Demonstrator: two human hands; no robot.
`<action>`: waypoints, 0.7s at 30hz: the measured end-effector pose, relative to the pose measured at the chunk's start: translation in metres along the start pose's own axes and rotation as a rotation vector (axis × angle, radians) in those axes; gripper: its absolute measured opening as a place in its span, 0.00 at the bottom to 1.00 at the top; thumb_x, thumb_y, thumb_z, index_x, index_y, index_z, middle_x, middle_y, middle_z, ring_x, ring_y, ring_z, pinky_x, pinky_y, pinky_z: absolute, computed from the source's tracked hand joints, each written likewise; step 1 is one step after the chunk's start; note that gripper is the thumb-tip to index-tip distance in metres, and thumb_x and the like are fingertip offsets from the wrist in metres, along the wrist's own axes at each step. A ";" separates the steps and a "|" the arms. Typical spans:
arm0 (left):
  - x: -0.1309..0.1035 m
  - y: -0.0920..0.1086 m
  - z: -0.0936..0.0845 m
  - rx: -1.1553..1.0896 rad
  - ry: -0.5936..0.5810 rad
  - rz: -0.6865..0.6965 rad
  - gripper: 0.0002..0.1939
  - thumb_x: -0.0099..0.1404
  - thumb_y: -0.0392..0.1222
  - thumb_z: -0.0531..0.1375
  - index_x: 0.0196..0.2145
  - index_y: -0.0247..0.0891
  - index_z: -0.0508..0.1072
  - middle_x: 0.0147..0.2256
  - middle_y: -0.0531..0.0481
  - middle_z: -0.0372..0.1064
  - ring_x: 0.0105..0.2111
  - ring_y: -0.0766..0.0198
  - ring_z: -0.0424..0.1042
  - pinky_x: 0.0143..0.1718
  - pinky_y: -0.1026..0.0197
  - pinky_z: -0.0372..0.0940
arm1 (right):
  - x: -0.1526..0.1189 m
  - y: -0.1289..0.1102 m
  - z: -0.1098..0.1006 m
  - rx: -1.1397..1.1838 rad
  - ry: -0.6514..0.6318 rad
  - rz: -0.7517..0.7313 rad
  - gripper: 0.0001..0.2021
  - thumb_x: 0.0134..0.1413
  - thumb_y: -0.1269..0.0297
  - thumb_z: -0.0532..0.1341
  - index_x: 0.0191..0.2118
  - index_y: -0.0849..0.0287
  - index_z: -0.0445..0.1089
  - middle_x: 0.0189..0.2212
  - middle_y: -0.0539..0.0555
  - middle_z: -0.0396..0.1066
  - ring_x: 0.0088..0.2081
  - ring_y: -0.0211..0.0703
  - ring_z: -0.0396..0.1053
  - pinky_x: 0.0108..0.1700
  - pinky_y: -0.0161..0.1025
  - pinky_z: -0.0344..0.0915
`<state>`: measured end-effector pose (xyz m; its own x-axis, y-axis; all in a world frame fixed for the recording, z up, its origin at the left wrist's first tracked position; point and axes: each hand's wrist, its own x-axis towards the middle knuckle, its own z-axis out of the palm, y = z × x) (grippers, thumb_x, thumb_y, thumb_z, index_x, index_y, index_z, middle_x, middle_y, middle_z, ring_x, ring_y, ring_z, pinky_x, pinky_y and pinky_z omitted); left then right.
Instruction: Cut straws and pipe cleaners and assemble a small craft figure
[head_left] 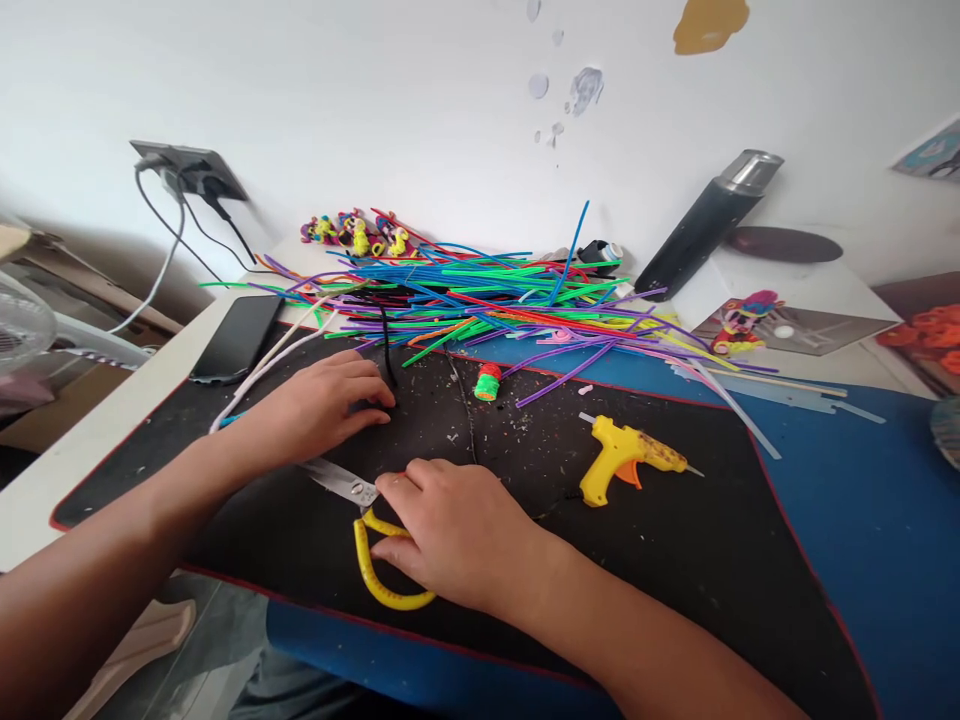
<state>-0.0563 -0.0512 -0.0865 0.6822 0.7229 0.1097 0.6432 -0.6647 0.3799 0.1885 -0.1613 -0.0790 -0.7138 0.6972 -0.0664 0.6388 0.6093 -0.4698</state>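
My right hand (469,530) is closed around the yellow handles of a pair of scissors (367,560), which lie low over the black mat (697,560). Their metal blades point left, and the tips are hidden under my left forearm. My left hand (330,402) rests on the mat just beyond the blades, fingers curved and thumb apart, with nothing visible between them. Close to its fingertips stands a black pipe cleaner (387,345). A small red and green coiled pipe-cleaner piece (488,382) sits upright to the right of that hand.
A yellow glue gun (626,455) lies on the right of the mat. Behind is a heap of coloured pipe cleaners (465,285), with small figures (356,235) at its left. A phone (236,338) lies left; a black flask (705,225) leans at back right. Scraps dot the mat.
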 end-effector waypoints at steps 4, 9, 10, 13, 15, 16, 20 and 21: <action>0.000 0.000 0.001 0.011 -0.002 0.021 0.12 0.76 0.48 0.61 0.37 0.45 0.83 0.38 0.47 0.80 0.41 0.52 0.76 0.48 0.50 0.69 | 0.000 0.000 0.000 -0.014 0.006 -0.021 0.20 0.73 0.48 0.70 0.55 0.62 0.76 0.47 0.59 0.81 0.48 0.57 0.81 0.42 0.46 0.78; -0.001 0.000 0.002 0.015 0.024 0.048 0.10 0.75 0.46 0.62 0.38 0.45 0.83 0.37 0.49 0.82 0.40 0.53 0.78 0.47 0.51 0.68 | 0.001 0.002 0.004 -0.044 0.048 -0.042 0.21 0.74 0.47 0.69 0.55 0.62 0.76 0.46 0.58 0.80 0.46 0.57 0.81 0.39 0.47 0.78; 0.000 0.000 0.002 0.020 0.043 0.058 0.11 0.76 0.46 0.62 0.38 0.45 0.84 0.37 0.49 0.82 0.40 0.53 0.78 0.47 0.52 0.68 | 0.001 0.002 0.006 -0.051 0.060 -0.049 0.21 0.74 0.47 0.68 0.55 0.62 0.75 0.46 0.58 0.80 0.46 0.56 0.81 0.39 0.47 0.78; 0.004 0.000 0.001 0.045 0.030 0.071 0.13 0.76 0.46 0.60 0.38 0.44 0.84 0.37 0.49 0.83 0.39 0.54 0.79 0.46 0.53 0.68 | 0.001 0.004 0.011 -0.059 0.104 -0.081 0.21 0.74 0.48 0.68 0.54 0.63 0.75 0.44 0.59 0.80 0.45 0.56 0.82 0.39 0.46 0.78; 0.006 0.000 0.000 0.046 0.039 0.080 0.13 0.75 0.46 0.60 0.37 0.43 0.84 0.36 0.49 0.83 0.38 0.55 0.79 0.44 0.55 0.68 | 0.001 0.005 0.014 -0.060 0.124 -0.097 0.21 0.74 0.48 0.69 0.53 0.64 0.74 0.43 0.60 0.80 0.45 0.56 0.82 0.40 0.46 0.78; 0.006 0.000 0.000 0.043 0.039 0.082 0.13 0.75 0.46 0.61 0.37 0.43 0.84 0.36 0.49 0.83 0.37 0.55 0.79 0.44 0.55 0.68 | 0.001 0.005 0.015 -0.060 0.129 -0.101 0.21 0.73 0.47 0.69 0.53 0.64 0.74 0.43 0.60 0.80 0.45 0.56 0.82 0.40 0.46 0.78; 0.006 0.000 -0.001 0.018 0.032 0.050 0.12 0.76 0.45 0.61 0.39 0.42 0.83 0.37 0.49 0.83 0.39 0.56 0.78 0.47 0.57 0.67 | 0.001 0.005 0.014 -0.067 0.123 -0.104 0.21 0.74 0.47 0.69 0.53 0.64 0.74 0.43 0.59 0.79 0.44 0.56 0.81 0.37 0.47 0.77; 0.007 0.001 -0.001 0.008 0.042 0.036 0.11 0.76 0.44 0.61 0.39 0.42 0.83 0.37 0.49 0.83 0.39 0.56 0.78 0.48 0.57 0.66 | 0.001 0.004 0.013 -0.071 0.119 -0.105 0.21 0.74 0.48 0.68 0.53 0.64 0.74 0.43 0.59 0.79 0.43 0.56 0.81 0.36 0.47 0.77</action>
<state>-0.0514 -0.0469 -0.0845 0.6896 0.7059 0.1619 0.6218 -0.6917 0.3674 0.1870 -0.1630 -0.0923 -0.7412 0.6656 0.0866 0.5843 0.7033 -0.4049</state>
